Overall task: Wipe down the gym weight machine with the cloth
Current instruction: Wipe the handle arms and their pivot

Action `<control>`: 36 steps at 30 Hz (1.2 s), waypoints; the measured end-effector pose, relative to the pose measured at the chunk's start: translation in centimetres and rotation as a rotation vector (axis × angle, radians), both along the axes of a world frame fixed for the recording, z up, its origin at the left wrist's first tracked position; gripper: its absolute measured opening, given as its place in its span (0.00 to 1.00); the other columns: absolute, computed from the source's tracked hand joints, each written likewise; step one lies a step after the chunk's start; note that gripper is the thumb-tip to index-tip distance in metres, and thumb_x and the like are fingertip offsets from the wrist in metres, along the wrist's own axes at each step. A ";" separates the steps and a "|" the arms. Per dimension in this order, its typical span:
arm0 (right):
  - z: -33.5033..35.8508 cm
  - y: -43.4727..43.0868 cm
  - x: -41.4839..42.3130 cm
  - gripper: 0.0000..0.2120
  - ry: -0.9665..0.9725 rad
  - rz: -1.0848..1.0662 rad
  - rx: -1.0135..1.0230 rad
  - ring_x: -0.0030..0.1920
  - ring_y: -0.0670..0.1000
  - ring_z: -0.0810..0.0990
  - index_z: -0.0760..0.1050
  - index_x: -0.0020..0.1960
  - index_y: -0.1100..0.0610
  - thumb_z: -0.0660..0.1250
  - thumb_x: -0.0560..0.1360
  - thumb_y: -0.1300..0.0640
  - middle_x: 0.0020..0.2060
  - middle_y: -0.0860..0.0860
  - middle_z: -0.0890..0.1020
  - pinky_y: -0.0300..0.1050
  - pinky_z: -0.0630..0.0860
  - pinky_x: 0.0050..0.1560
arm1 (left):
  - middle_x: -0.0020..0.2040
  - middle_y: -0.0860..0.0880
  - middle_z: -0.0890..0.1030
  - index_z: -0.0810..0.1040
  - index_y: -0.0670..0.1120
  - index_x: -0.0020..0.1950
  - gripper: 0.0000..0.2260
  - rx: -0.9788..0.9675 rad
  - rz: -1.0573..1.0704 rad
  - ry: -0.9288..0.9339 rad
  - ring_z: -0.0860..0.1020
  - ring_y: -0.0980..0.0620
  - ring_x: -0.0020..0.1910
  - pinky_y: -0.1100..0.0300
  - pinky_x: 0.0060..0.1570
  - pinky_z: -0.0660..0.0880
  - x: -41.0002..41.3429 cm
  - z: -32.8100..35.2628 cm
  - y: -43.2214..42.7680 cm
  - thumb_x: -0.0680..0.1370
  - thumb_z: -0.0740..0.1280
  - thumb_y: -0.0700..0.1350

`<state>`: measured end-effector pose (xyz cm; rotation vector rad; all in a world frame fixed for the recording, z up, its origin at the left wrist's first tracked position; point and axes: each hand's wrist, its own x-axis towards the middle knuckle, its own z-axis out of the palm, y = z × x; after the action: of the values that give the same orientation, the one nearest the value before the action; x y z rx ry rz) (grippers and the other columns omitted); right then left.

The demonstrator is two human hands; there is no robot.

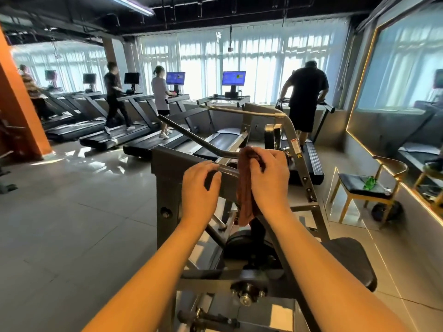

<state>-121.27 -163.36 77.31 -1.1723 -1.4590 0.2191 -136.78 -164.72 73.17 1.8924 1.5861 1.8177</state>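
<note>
The brown cloth (244, 195) hangs over the grey crossbar (229, 174) at the near top of the weight machine (167, 168), its loose tail dropping below the bar. The right hand (269, 180) has its fingers (260, 159) curled and clamped on the cloth's upper bunch, pressing it to the metal. Just to the left, the left hand (200, 188) grips the same bar, fingers hooked over the top edge and thumb on the near face. The cloth looks light, soft and limp, so it will likely fold and slip unless gathered into a thick pad under the palm; holding the bunch rather than a corner seems best. The machine looks like heavy, rigid steel that should not shift under wiping pressure, though the long angled lever arm (191, 137) beyond may pivot if leaned on, so the fixed crossbar seems the safer bracing point for the 2 hands.
</note>
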 end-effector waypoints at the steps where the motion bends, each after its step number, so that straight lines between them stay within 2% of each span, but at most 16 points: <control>1: -0.2 0.5 -0.8 0.14 -0.095 0.030 -0.013 0.56 0.39 0.71 0.77 0.68 0.53 0.61 0.84 0.58 0.62 0.51 0.74 0.21 0.64 0.57 | 0.66 0.52 0.78 0.79 0.48 0.66 0.12 0.008 0.036 0.107 0.70 0.54 0.70 0.55 0.73 0.65 -0.4 -0.6 0.7 0.83 0.64 0.45; 2: -0.4 1.0 -1.9 0.15 -0.212 0.072 -0.013 0.60 0.42 0.71 0.75 0.70 0.52 0.60 0.84 0.57 0.65 0.50 0.75 0.27 0.64 0.64 | 0.70 0.50 0.75 0.77 0.47 0.69 0.14 -0.001 0.044 0.165 0.67 0.52 0.74 0.53 0.76 0.62 -0.8 -1.2 1.4 0.84 0.61 0.44; 4: -1.0 1.8 -4.0 0.17 -0.454 0.151 -0.005 0.70 0.48 0.70 0.73 0.73 0.50 0.59 0.84 0.56 0.70 0.48 0.75 0.46 0.55 0.78 | 0.73 0.48 0.73 0.74 0.45 0.73 0.17 -0.024 0.014 0.195 0.64 0.50 0.77 0.52 0.78 0.59 -1.3 -2.3 2.2 0.86 0.58 0.44; 5: -1.3 2.1 -4.7 0.18 -0.539 0.168 -0.003 0.73 0.50 0.68 0.73 0.73 0.49 0.59 0.84 0.56 0.72 0.48 0.75 0.55 0.50 0.80 | 0.75 0.49 0.71 0.72 0.45 0.75 0.18 -0.037 0.000 0.181 0.62 0.51 0.78 0.56 0.79 0.56 -1.4 -2.8 2.4 0.86 0.57 0.45; 7: -1.7 2.3 -5.0 0.18 -0.611 0.153 0.030 0.74 0.53 0.69 0.74 0.73 0.50 0.60 0.84 0.57 0.72 0.49 0.75 0.62 0.56 0.78 | 0.78 0.50 0.67 0.67 0.46 0.78 0.19 -0.058 -0.019 0.163 0.58 0.55 0.80 0.67 0.77 0.49 -1.4 -3.6 2.3 0.86 0.56 0.46; 10: -2.2 1.2 -3.6 0.18 -0.625 0.045 0.019 0.73 0.54 0.70 0.75 0.71 0.52 0.61 0.83 0.56 0.70 0.50 0.76 0.56 0.67 0.74 | 0.80 0.55 0.60 0.63 0.48 0.80 0.20 -0.040 -0.031 0.237 0.51 0.63 0.80 0.66 0.77 0.48 -1.4 -4.5 2.0 0.86 0.56 0.45; 14: -2.4 0.0 -0.3 0.17 -0.463 -0.177 -0.236 0.68 0.52 0.71 0.74 0.70 0.50 0.54 0.85 0.53 0.68 0.47 0.75 0.53 0.74 0.63 | 0.79 0.62 0.54 0.57 0.52 0.81 0.22 -0.079 -0.054 0.272 0.46 0.69 0.78 0.69 0.75 0.46 -1.6 -5.0 1.7 0.87 0.55 0.46; 16: -2.4 -0.2 -0.3 0.17 -0.416 -0.190 -0.245 0.67 0.52 0.72 0.75 0.69 0.51 0.54 0.85 0.54 0.67 0.48 0.77 0.52 0.73 0.63 | 0.79 0.63 0.54 0.55 0.56 0.80 0.21 -0.098 -0.084 0.238 0.46 0.71 0.77 0.70 0.75 0.47 -1.5 -4.8 1.3 0.87 0.54 0.47; 18: -1.9 0.2 -1.9 0.17 -0.424 -0.101 -0.159 0.69 0.51 0.71 0.76 0.69 0.53 0.57 0.84 0.56 0.68 0.49 0.77 0.49 0.69 0.68 | 0.78 0.63 0.55 0.55 0.56 0.79 0.21 -0.095 -0.098 0.180 0.49 0.71 0.77 0.68 0.75 0.50 -1.2 -4.4 1.2 0.87 0.54 0.48; 21: -1.4 0.9 -5.3 0.16 -0.543 0.106 -0.032 0.71 0.54 0.72 0.79 0.67 0.56 0.61 0.83 0.59 0.68 0.52 0.79 0.51 0.63 0.75 | 0.79 0.59 0.59 0.58 0.53 0.81 0.22 -0.089 -0.120 0.054 0.56 0.65 0.77 0.70 0.74 0.54 -0.8 -4.0 1.0 0.86 0.54 0.49; 23: -1.6 1.0 -5.7 0.15 -0.610 0.090 0.014 0.72 0.53 0.72 0.79 0.68 0.55 0.61 0.83 0.57 0.68 0.52 0.78 0.52 0.62 0.77 | 0.80 0.57 0.59 0.57 0.53 0.81 0.22 -0.111 -0.134 0.019 0.57 0.65 0.77 0.72 0.72 0.55 -1.0 -3.9 0.9 0.87 0.54 0.49; 26: -2.4 0.1 -3.7 0.16 -0.524 -0.090 -0.042 0.71 0.48 0.69 0.76 0.70 0.50 0.58 0.84 0.52 0.70 0.47 0.76 0.48 0.66 0.72 | 0.80 0.59 0.58 0.57 0.54 0.81 0.22 -0.125 -0.114 0.096 0.55 0.65 0.77 0.68 0.73 0.54 -2.5 -4.2 0.9 0.87 0.54 0.49; 29: -3.2 -0.4 -2.9 0.17 -0.442 -0.226 -0.136 0.70 0.49 0.69 0.76 0.70 0.51 0.57 0.85 0.52 0.68 0.46 0.76 0.48 0.67 0.70 | 0.79 0.61 0.57 0.57 0.53 0.81 0.22 -0.130 -0.091 0.198 0.52 0.62 0.78 0.62 0.75 0.52 -4.4 -4.3 1.0 0.87 0.54 0.48; 31: -2.4 0.5 -4.7 0.16 -0.438 -0.210 -0.118 0.68 0.50 0.71 0.77 0.68 0.52 0.56 0.85 0.52 0.66 0.48 0.78 0.48 0.65 0.71 | 0.78 0.63 0.56 0.57 0.53 0.81 0.22 -0.119 -0.120 0.245 0.51 0.62 0.78 0.62 0.76 0.49 -5.0 -4.1 1.1 0.87 0.54 0.48; 34: -1.3 1.7 -8.5 0.17 -0.595 -0.073 -0.041 0.70 0.52 0.72 0.78 0.68 0.52 0.57 0.84 0.52 0.67 0.50 0.78 0.51 0.64 0.72 | 0.80 0.58 0.57 0.56 0.52 0.81 0.22 -0.083 -0.122 0.258 0.52 0.61 0.79 0.66 0.76 0.49 -5.3 -3.4 1.9 0.87 0.53 0.49; 36: -1.3 1.8 -9.1 0.19 -0.664 -0.038 -0.014 0.71 0.53 0.70 0.77 0.69 0.50 0.56 0.83 0.50 0.69 0.49 0.77 0.55 0.65 0.73 | 0.81 0.56 0.59 0.56 0.51 0.82 0.22 -0.081 -0.106 0.236 0.51 0.63 0.78 0.74 0.73 0.46 -5.4 -3.0 2.5 0.87 0.53 0.48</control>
<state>-130.34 -161.52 76.05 -1.3518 -2.0041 -0.2122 -142.14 -162.19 70.17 2.1740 1.5631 1.5126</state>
